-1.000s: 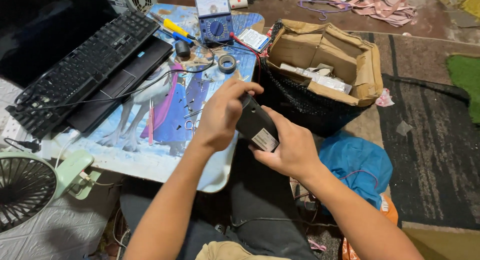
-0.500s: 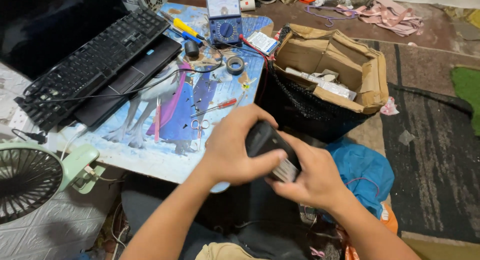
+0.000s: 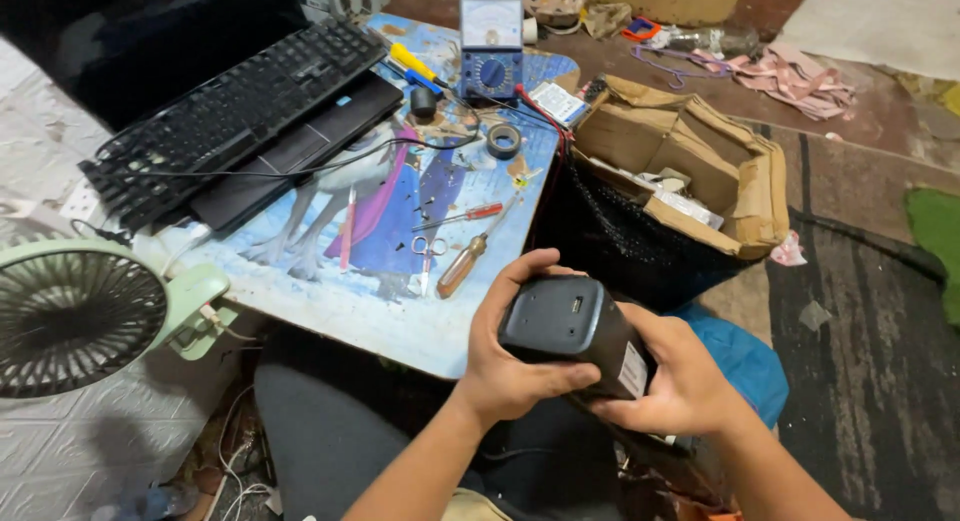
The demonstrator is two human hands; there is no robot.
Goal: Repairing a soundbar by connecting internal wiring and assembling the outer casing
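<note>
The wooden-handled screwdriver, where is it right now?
In the head view, the wooden-handled screwdriver lies on the low table near its front edge, right of the small scissors, just up-left of the left hand.

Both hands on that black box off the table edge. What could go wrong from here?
1. The black box is held by the left hand and right hand over the lap, past the table edge; a slip could drop it.
2. The screwdrivers and scissors lie near that edge; an elbow could knock them off.
3. The multimeter leads trail loose and could snag.
</note>
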